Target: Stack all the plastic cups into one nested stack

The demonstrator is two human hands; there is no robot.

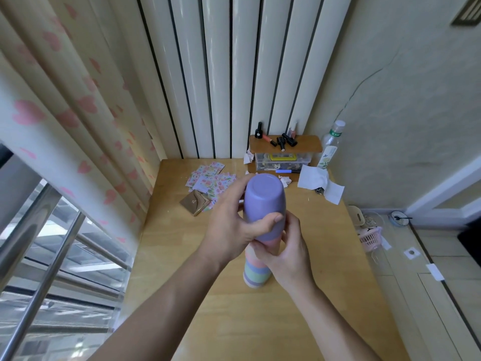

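An upside-down nested stack of pastel plastic cups (pixel 253 274) stands on the wooden table (pixel 197 295), showing pink, blue, green and lilac bands. A purple cup (pixel 264 201) sits bottom-up as the top of the stack. My left hand (pixel 231 225) wraps around the purple cup from the left, thumb across its front. My right hand (pixel 282 250) grips the pink cup just under the purple one, from the right. The hands hide the middle of the stack.
Behind the stack lie scattered flowered stickers (pixel 212 179), a gold card case (pixel 195 203) and crumpled white paper (pixel 316 182). A clear organiser box (pixel 282 158) with nail-polish bottles stands at the back, a plastic bottle (pixel 330 144) beside it. The table's right edge drops to the floor.
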